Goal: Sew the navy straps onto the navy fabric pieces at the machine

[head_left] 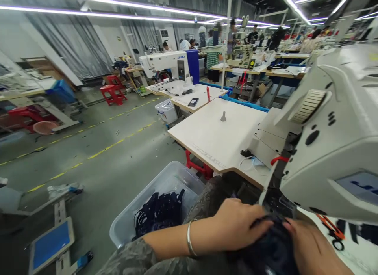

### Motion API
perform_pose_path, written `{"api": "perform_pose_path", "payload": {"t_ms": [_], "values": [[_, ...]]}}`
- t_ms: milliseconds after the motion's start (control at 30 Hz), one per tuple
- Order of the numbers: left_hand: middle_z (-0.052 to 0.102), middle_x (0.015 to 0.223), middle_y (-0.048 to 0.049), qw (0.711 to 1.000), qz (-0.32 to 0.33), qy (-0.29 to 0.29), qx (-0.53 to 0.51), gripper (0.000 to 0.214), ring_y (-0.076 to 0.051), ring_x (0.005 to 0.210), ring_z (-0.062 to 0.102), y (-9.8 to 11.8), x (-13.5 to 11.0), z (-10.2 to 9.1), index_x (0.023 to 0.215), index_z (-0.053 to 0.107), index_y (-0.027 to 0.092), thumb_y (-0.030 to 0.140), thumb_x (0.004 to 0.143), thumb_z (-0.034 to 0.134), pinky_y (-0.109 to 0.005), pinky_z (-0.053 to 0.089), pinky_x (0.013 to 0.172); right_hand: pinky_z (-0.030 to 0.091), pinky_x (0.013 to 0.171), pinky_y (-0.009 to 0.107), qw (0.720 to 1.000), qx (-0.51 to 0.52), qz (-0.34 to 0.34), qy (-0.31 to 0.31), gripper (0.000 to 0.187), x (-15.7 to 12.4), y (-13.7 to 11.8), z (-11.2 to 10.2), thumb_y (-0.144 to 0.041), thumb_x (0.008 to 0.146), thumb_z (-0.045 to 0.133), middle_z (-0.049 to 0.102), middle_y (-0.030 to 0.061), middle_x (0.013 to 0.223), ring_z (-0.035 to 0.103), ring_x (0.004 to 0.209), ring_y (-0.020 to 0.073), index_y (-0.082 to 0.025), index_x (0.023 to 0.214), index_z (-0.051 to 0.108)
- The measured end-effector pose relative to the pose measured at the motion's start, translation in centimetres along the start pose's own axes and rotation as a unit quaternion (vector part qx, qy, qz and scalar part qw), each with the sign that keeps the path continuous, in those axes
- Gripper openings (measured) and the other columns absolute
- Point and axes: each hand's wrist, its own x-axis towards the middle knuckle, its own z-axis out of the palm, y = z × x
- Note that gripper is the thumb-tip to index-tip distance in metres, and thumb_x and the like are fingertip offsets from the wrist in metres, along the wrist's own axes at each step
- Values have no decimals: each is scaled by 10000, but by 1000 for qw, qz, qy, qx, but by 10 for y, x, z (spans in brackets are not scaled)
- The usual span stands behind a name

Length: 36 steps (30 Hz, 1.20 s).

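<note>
Dark navy fabric is bunched between my two hands, low in front of the sewing machine. My left hand, with a silver bangle on its wrist, pinches the upper edge of the cloth between thumb and fingers. From the other side my right hand grips the same cloth, partly blurred and cut by the frame. Both hands sit just below the machine head, whose needle area is dark and hard to make out. Orange-handled thread snips lie on the machine bed to the right.
To the left, a clear plastic bin holds dark navy straps. The white table carries a small grey object. A red stool stands under it. Beyond are a phone, another sewing machine and several people.
</note>
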Motion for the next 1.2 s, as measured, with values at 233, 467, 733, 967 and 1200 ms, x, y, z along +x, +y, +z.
{"api": "perform_pose_path", "payload": {"t_ms": [233,467,733,967,1200], "values": [[460,1432,-41,958,219,91,159,368,-173,1326,383,-4,4,-1,1350,489,192,159,999,386,-321,295,1090,492,575,295,993,-1,121,-13,330,29,-3,-5,-532,948,430,676,43,834,673,702,210,-217,953,530],[536,1353,-4,970,164,91,155,363,-159,1268,413,5,9,11,1363,484,237,241,1016,376,-348,311,974,498,758,303,878,335,342,-3,323,28,1,5,-519,905,503,612,24,821,628,811,194,-212,1007,501],[567,1298,-28,969,116,118,183,336,-187,1211,443,12,13,18,1321,527,229,277,1023,381,-362,287,949,434,594,295,903,185,389,-6,272,37,2,1,-497,844,534,579,12,739,572,672,195,-232,874,483],[533,1316,-19,966,106,113,205,342,-203,1195,450,15,14,22,1330,519,227,286,1018,394,-368,299,944,446,605,301,907,187,377,10,260,42,-1,0,-473,820,537,645,48,785,622,729,225,-229,902,500],[529,1301,-36,965,114,106,211,342,-207,1212,443,15,14,20,1327,521,220,276,1015,390,-358,314,936,437,622,299,906,207,369,17,253,37,0,4,-479,864,525,593,8,732,572,672,191,-234,902,474]]}}
